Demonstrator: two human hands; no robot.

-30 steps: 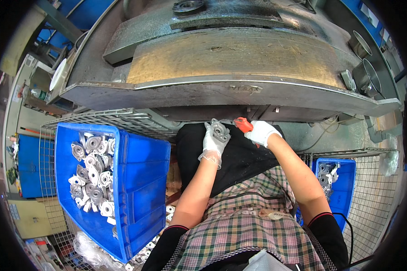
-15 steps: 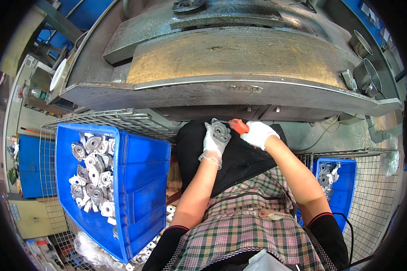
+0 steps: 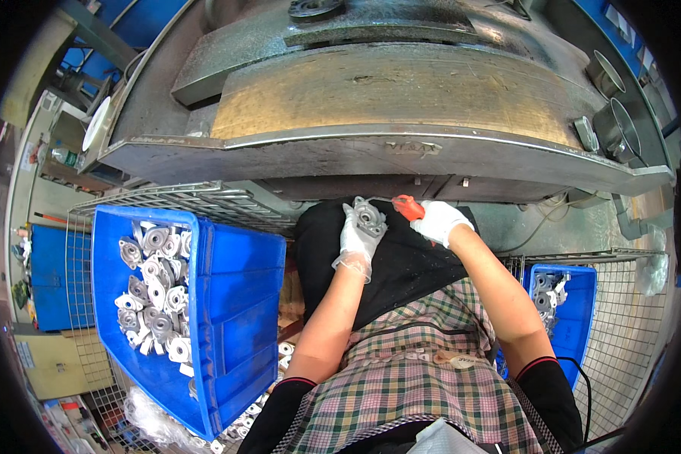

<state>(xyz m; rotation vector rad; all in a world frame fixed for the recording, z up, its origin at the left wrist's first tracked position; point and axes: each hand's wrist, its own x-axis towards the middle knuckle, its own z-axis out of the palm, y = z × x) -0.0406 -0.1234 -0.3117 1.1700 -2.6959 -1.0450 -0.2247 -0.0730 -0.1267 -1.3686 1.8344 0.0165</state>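
My left hand (image 3: 358, 236), in a white glove, is closed around a grey metal casting (image 3: 370, 217), a flanged part with a round hole in its middle. It holds the part above the black cloth (image 3: 329, 265) over my lap, the hole side facing up. My right hand (image 3: 439, 223), gloved too, grips a red-handled tool (image 3: 408, 207) just right of the casting. A thin tip seems to reach from the handle toward the casting's upper edge; whether it touches cannot be made out.
A blue bin (image 3: 238, 318) with many similar castings (image 3: 157, 295) stands on my left. To the right, another blue bin (image 3: 587, 306) holds more castings. Ahead runs the metal bench edge (image 3: 386, 155) with a wooden board (image 3: 401, 91) behind it. Metal cups (image 3: 615, 129) sit at the bench's right end.
My right hand and the red-handled tool have shifted slightly to the right, away from the casting. The left hand and the casting stay almost where they were.
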